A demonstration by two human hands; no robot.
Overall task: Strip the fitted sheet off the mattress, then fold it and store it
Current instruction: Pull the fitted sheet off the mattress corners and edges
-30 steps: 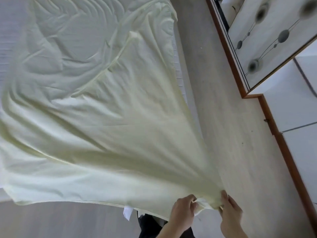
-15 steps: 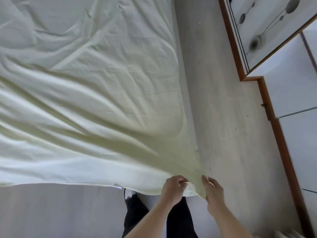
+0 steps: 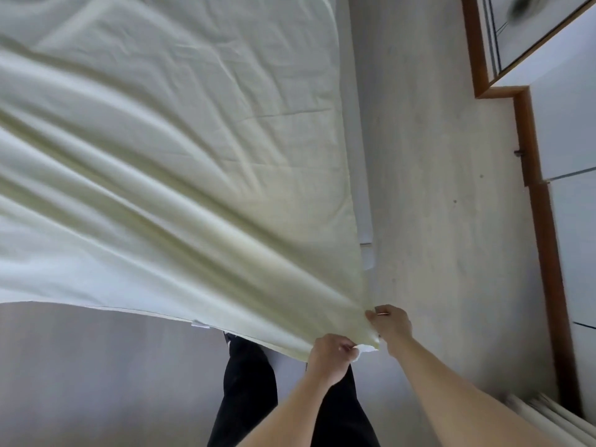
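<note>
The pale yellow fitted sheet (image 3: 167, 175) lies spread over the mattress and stretches in long taut folds toward its near right corner. My left hand (image 3: 330, 354) and my right hand (image 3: 392, 324) both grip that corner, side by side, just past the foot of the bed. The sheet's near edge hangs lifted above the floor. A strip of the white mattress (image 3: 366, 221) shows along the right side; the rest is hidden under the sheet.
A light wood floor aisle (image 3: 435, 188) runs along the bed's right side. A white wardrobe with a brown wooden frame (image 3: 545, 240) lines the far right. My dark trouser legs (image 3: 248, 391) stand below the sheet's edge.
The sheet has settled flatter and been drawn tighter toward me. Both hands keep hold of the corner and have shifted slightly right; more of my arms and legs show.
</note>
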